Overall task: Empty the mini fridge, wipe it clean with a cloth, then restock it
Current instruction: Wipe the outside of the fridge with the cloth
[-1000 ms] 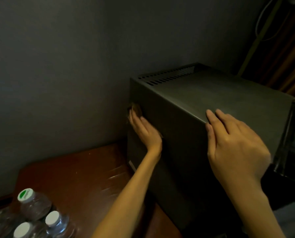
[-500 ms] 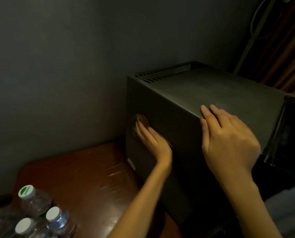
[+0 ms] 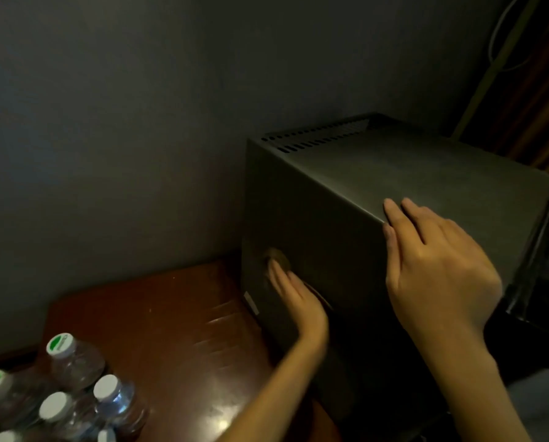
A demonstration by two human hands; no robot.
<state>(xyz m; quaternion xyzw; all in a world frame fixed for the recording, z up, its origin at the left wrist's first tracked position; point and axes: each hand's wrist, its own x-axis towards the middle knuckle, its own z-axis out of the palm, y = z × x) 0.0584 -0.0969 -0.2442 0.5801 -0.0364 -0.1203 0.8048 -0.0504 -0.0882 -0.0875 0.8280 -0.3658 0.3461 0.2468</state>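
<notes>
The dark grey mini fridge [image 3: 394, 173] stands on a brown wooden table [image 3: 171, 314] against the wall, with vent slots along its top rear edge. My left hand [image 3: 298, 301] lies flat on the fridge's left side wall, low and toward the back. It presses a small brownish cloth [image 3: 278, 255] against the wall, and the cloth peeks out past my fingertips. My right hand [image 3: 436, 269] rests on the fridge's upper left edge, fingers straight on the top and thumb down the side. The fridge's glossy dark door [image 3: 547, 250] shows at the far right.
Several capped water bottles [image 3: 75, 362] stand at the table's front left corner. A grey wall runs behind the table and fridge. A brown curtain [image 3: 538, 106] and a white cable [image 3: 496, 43] hang at the upper right.
My left hand has slid the cloth down the fridge's side wall, from near the top rear corner to lower down. My right hand has stayed on the top edge.
</notes>
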